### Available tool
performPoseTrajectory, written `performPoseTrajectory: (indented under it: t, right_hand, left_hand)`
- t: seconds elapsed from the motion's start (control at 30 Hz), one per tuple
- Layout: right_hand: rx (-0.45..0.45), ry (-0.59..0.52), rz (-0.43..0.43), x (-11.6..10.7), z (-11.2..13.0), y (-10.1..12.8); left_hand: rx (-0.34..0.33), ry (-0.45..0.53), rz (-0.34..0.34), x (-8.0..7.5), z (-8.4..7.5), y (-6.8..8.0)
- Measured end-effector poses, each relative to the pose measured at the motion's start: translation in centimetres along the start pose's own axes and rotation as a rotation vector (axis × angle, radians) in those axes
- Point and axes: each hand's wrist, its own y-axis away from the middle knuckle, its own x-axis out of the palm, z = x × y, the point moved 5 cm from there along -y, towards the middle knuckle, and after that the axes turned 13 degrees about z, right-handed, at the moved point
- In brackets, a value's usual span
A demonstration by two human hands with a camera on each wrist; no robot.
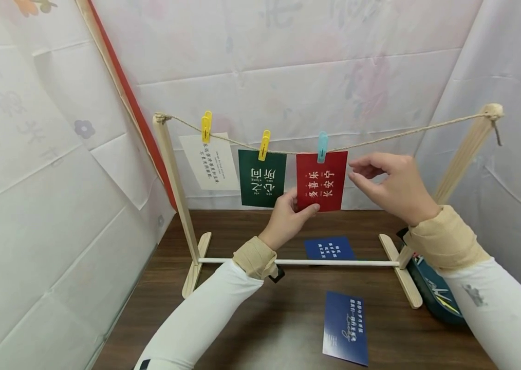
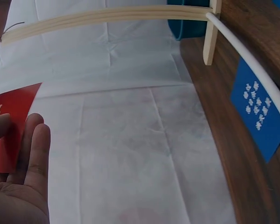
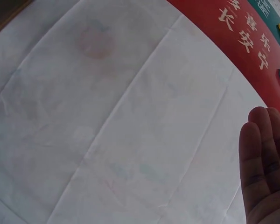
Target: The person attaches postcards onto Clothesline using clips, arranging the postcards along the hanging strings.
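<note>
A red card (image 1: 322,181) with white characters hangs from a twine line (image 1: 380,137) under a blue clip (image 1: 322,146). My left hand (image 1: 288,216) pinches its lower left corner, thumb on the front; the left wrist view shows the red card (image 2: 11,123) between thumb and fingers (image 2: 35,154). My right hand (image 1: 392,185) hovers just right of the card's top edge, fingers loosely bent, holding nothing; its fingertips (image 3: 266,163) show beside the red card (image 3: 233,37). A green card (image 1: 262,178) and a white card (image 1: 209,162) hang to the left under yellow clips (image 1: 264,145).
The line spans a wooden rack with two posts (image 1: 174,185) and a white crossbar (image 1: 297,262) on a dark wooden table (image 1: 251,329). Two blue cards (image 1: 346,327) lie on the table. A dark teal pouch (image 1: 436,293) sits at the right. White sheeting surrounds everything.
</note>
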Motion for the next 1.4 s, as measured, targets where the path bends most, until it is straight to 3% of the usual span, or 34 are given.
performPoseTrajectory:
  t: [0.57, 0.9, 1.4]
  right_hand:
    - [0.092, -0.007, 0.032, 1.8, -2.6, 2.6]
    - [0.144, -0.012, 0.059, 2.9, -4.2, 4.3]
    - [0.288, -0.025, 0.122, 4.7, -7.5, 8.0]
  left_hand:
    - [-0.03, 0.01, 0.023, 0.9, 3.3, 1.1]
    - [-0.15, 0.0, 0.036, 1.7, 5.4, 2.4]
    - [-0.119, -0.115, 0.128, 4.0, 7.6, 4.1]
